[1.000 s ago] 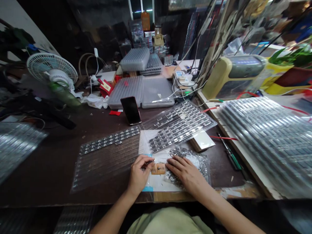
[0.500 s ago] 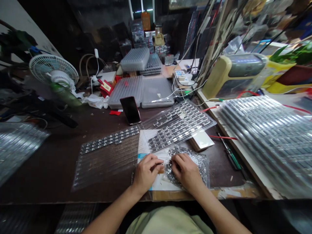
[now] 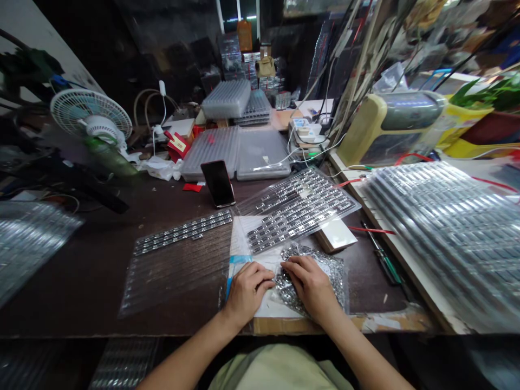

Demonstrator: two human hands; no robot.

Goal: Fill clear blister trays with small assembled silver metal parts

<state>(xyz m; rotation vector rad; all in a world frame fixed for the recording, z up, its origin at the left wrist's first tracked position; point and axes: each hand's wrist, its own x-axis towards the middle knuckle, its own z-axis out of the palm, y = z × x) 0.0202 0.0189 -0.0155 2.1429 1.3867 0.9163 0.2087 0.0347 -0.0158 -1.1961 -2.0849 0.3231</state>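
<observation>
My left hand (image 3: 248, 291) and my right hand (image 3: 310, 284) meet at the near edge of the dark table, fingers curled and pinched together over a white sheet (image 3: 266, 303). Between them lies a pile of small silvery metal parts (image 3: 331, 271) on clear plastic. What the fingers pinch is hidden. A clear plastic tray (image 3: 179, 260) with two filled rows of metal parts lies to the left of my left hand. A second clear tray (image 3: 298, 208), mostly filled, rests tilted just beyond my hands.
A black phone (image 3: 218, 183) leans upright mid-table. A white desk fan (image 3: 91, 116) stands at the left. Stacked clear trays (image 3: 447, 227) cover the right side; more trays (image 3: 235, 149) lie at the back. A screwdriver (image 3: 384, 257) lies to the right.
My hands have drawn together over the parts pile. The small tan piece seen between them a second ago is now covered by my fingers.
</observation>
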